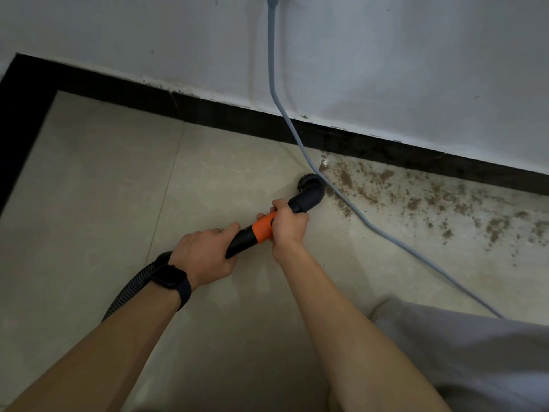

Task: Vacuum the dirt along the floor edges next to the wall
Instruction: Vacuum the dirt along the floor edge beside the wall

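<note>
Two-handed grip: left hand (205, 257) and right hand (289, 226) clasp the vacuum wand (261, 230), hose (130, 289) partly hidden behind the wrist; dirt (344, 179) strews beige floor tiles (104, 173) along black skirting (237, 115).

black-orange vacuum nozzle (307, 194) on floor, brown dirt (416, 197) beside baseboard (237, 114)

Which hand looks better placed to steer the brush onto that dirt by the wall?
Probably the right hand: it grips the orange collar nearest the brush head, and the dirt lies on its side.
</note>
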